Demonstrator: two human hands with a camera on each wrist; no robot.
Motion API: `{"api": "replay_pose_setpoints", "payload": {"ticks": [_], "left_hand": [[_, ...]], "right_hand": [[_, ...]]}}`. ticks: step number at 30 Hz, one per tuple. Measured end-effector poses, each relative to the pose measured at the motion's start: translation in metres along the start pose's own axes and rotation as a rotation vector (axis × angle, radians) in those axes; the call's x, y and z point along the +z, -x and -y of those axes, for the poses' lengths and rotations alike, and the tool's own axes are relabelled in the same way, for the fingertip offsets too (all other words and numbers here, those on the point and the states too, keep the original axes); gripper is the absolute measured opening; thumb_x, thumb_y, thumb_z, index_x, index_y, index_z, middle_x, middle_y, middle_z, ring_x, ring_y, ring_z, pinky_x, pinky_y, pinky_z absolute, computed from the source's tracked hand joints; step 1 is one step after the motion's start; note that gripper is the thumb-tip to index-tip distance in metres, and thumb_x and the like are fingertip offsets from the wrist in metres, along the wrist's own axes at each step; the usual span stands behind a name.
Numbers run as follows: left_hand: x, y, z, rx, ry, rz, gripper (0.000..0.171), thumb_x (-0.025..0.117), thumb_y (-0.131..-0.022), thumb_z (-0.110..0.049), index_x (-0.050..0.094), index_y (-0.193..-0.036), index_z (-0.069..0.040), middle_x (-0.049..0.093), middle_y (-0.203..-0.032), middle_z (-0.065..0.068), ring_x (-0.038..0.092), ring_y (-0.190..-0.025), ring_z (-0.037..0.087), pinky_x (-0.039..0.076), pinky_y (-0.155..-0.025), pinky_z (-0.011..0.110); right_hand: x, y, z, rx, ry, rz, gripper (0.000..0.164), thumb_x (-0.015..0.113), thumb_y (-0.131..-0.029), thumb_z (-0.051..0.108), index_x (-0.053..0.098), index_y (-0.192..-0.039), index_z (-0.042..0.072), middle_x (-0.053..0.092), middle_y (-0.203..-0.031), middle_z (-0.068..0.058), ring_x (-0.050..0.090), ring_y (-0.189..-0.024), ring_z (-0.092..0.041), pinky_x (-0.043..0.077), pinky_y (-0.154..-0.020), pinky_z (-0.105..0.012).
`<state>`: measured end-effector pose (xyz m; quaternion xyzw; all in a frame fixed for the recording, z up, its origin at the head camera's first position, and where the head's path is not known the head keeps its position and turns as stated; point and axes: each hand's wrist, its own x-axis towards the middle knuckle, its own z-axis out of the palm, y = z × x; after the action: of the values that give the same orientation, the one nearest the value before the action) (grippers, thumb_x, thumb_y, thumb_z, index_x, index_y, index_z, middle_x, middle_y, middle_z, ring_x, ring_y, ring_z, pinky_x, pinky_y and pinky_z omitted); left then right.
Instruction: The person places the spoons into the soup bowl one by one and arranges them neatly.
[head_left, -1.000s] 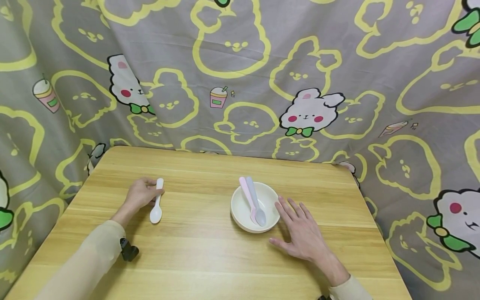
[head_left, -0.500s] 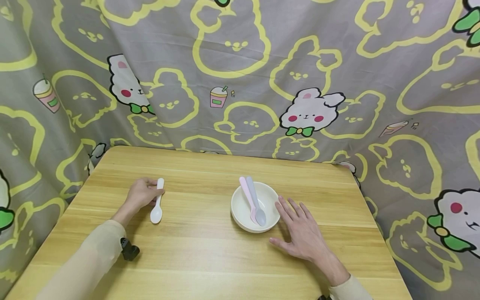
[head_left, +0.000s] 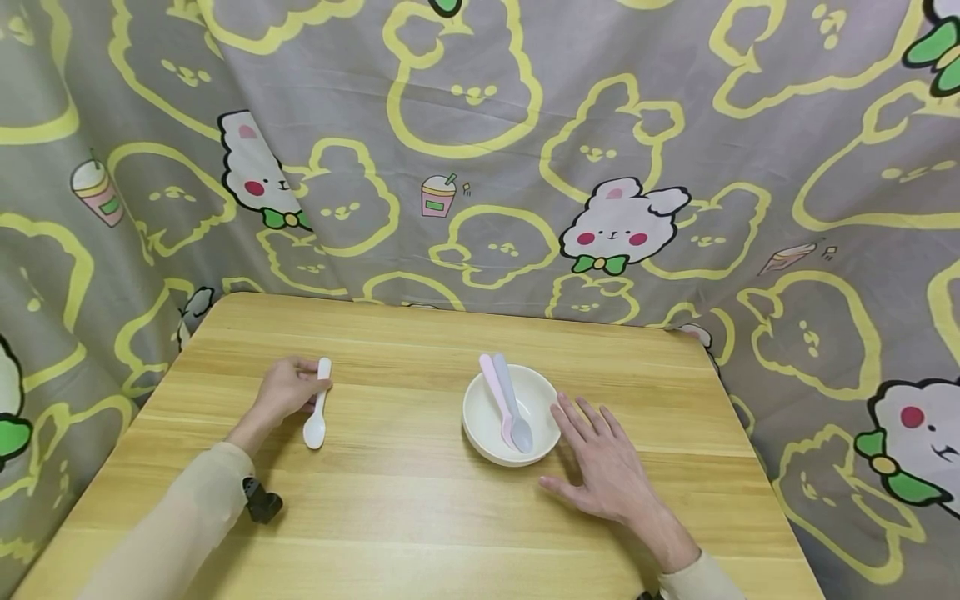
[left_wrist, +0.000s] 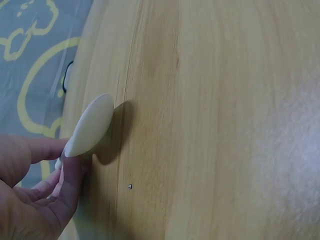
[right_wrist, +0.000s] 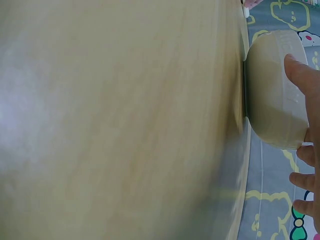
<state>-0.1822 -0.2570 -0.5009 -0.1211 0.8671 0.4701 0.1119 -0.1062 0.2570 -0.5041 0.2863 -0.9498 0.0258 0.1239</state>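
Observation:
My left hand (head_left: pixel 287 390) pinches a white spoon (head_left: pixel 315 429) by its handle, at the left of the table. In the left wrist view the spoon's bowl end (left_wrist: pixel 94 125) points away from the fingers and casts a shadow on the wood. My right hand (head_left: pixel 603 461) lies with its fingers spread, fingertips right at the right rim of a white bowl (head_left: pixel 477 442). Inside that bowl lean a pink spoon (head_left: pixel 491 379) and a grey-blue spoon (head_left: pixel 521 433), handles over the far rim. The right wrist view shows the bowl's outer side (right_wrist: pixel 270 90) beside the fingers.
The wooden table (head_left: pixel 405 517) ends at the back against a grey curtain (head_left: pixel 510 100) with yellow outlines and white rabbits. More curtain hangs at the left and right. A small metal-looking speck (left_wrist: pixel 130 186) shows on the wood in the left wrist view.
My left hand and the white spoon have shifted very slightly to the right. The right hand, the bowl and the two spoons in it stay as they were.

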Motion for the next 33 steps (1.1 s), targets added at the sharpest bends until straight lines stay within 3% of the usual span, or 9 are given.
{"api": "replay_pose_setpoints", "payload": {"ticks": [9, 22, 33], "left_hand": [[0.003, 0.000, -0.001, -0.013, 0.029, 0.006, 0.053, 0.068, -0.100, -0.012, 0.050, -0.141, 0.015, 0.073, -0.106, 0.022, 0.068, -0.074, 0.010, 0.063, -0.063, 0.026], [0.015, 0.004, -0.015, -0.020, 0.105, 0.000, 0.049, 0.070, -0.099, -0.011, 0.053, -0.139, 0.012, 0.067, -0.095, 0.008, 0.063, -0.069, 0.009, 0.062, -0.060, 0.025], [0.029, 0.007, -0.023, 0.041, 0.172, -0.005, 0.048, 0.071, -0.099, -0.010, 0.053, -0.138, 0.011, 0.068, -0.095, 0.009, 0.063, -0.067, 0.010, 0.062, -0.058, 0.025]], "right_hand": [[-0.002, 0.000, 0.001, 0.009, -0.003, 0.016, 0.106, 0.059, -0.087, 0.082, 0.037, -0.164, 0.013, 0.034, -0.174, -0.007, 0.042, -0.154, -0.039, 0.033, -0.126, -0.061], [-0.002, 0.000, 0.000, 0.010, -0.007, 0.018, 0.106, 0.059, -0.087, 0.083, 0.036, -0.164, 0.013, 0.035, -0.173, -0.008, 0.043, -0.154, -0.039, 0.032, -0.126, -0.061], [-0.001, -0.001, 0.000, 0.007, -0.008, 0.014, 0.106, 0.059, -0.087, 0.082, 0.037, -0.164, 0.013, 0.035, -0.173, -0.008, 0.044, -0.153, -0.039, 0.032, -0.126, -0.060]]}}
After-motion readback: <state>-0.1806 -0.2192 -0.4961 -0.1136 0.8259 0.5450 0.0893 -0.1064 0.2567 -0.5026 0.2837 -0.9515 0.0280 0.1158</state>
